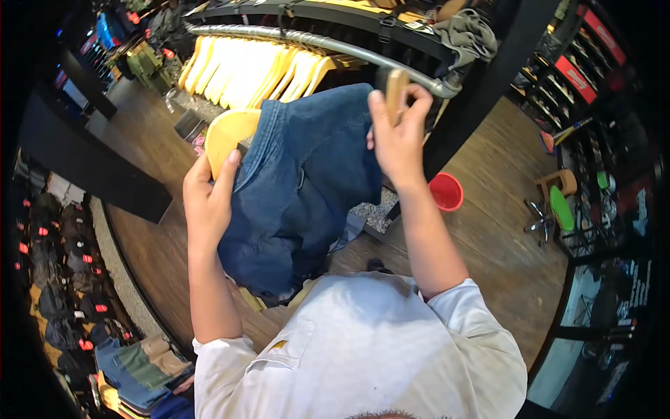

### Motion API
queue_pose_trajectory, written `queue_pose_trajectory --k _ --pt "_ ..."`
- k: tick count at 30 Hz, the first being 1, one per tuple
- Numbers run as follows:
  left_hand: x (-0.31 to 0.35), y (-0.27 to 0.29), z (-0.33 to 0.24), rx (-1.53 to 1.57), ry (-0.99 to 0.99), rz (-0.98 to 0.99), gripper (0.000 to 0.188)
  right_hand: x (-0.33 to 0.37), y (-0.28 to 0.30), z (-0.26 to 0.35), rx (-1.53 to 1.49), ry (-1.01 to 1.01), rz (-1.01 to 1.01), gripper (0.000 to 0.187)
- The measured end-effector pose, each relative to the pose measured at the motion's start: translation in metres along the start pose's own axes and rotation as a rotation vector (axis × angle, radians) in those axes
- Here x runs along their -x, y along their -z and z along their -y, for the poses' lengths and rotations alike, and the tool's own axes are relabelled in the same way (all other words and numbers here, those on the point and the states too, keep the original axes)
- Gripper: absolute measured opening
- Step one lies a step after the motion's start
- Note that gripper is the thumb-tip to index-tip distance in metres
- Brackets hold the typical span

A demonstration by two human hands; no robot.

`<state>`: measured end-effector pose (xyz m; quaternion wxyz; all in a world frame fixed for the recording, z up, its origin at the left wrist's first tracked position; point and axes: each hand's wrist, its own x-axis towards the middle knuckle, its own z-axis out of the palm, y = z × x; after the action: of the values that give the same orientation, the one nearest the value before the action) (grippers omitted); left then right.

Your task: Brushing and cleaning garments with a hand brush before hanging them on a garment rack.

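Note:
A dark blue denim jacket point(293, 167) hangs in front of me on a pale wooden hanger point(234, 133). My left hand point(213, 192) is closed on the hanger at the jacket's collar, thumb on top. At the jacket's far right shoulder, my right hand point(398, 140) is raised and closed around a wooden-backed brush point(396, 94). The brush has a dark, blurred side turned toward the jacket. Whether it touches the cloth, I cannot tell.
Behind the jacket, a metal rail point(335, 47) carries several wooden hangers point(244, 66). A dark post point(474, 91) stands to the right, with a red bucket point(447, 192) near its foot. Folded clothes point(143, 370) lie at lower left; a green-seated chair point(560, 208) is at right.

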<state>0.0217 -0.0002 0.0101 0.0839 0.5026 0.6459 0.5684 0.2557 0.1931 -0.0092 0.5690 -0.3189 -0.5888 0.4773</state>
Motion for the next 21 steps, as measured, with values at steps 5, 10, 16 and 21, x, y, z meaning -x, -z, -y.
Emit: queue_pose_trajectory --k 5,10,16,21 --pt "0.011 -0.019 -0.016 0.097 0.007 0.093 0.024 0.031 -0.02 -0.05 -0.114 0.072 -0.062 0.058" --pt "0.025 -0.028 -0.026 0.144 0.052 0.135 0.021 0.064 -0.004 -0.077 0.329 0.887 0.184 0.069" --pt "0.026 -0.014 -0.004 0.187 0.041 0.183 0.022 0.025 0.048 -0.116 0.399 0.259 -0.434 0.044" --pt "0.021 -0.026 0.003 0.196 0.076 0.242 0.024 0.089 0.007 -0.049 0.538 0.803 -0.132 0.064"
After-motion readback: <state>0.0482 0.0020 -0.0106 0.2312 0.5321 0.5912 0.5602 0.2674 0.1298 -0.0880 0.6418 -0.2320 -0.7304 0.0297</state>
